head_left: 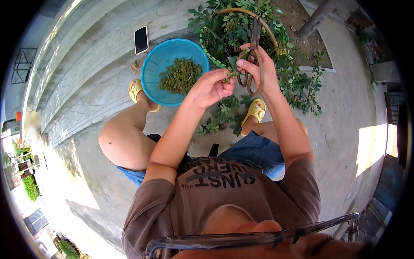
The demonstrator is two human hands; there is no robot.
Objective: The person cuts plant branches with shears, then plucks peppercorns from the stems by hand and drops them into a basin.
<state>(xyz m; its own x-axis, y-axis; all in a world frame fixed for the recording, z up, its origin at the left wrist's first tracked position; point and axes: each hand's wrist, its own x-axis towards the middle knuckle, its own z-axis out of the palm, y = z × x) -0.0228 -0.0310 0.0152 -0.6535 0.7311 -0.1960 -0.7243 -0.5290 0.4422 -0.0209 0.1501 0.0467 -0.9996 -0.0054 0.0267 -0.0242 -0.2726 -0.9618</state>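
My left hand [212, 88] pinches a small cluster of green berries [230, 77], its other fingers curled in. Close by on the right, my right hand [264, 69] is closed around a pair of old, rust-brown scissors [255, 56], blades pointing up and away from me. A green leaf [233, 63] shows near the right thumb; whether those fingers pinch it is hard to see. To the left stands a blue plastic basin [149, 69] with a heap of green berry clusters [180, 76] in it. Beyond the scissors, a basket [247, 10] is full of leafy branches [230, 36].
A phone [141, 40] lies on the concrete step [103, 60] behind the basin. Cut leafy branches [304, 86] spread over the ground at right, and more leaves [227, 110] lie between my feet in yellow sandals [257, 108]. A post [317, 19] rises beyond the basket.
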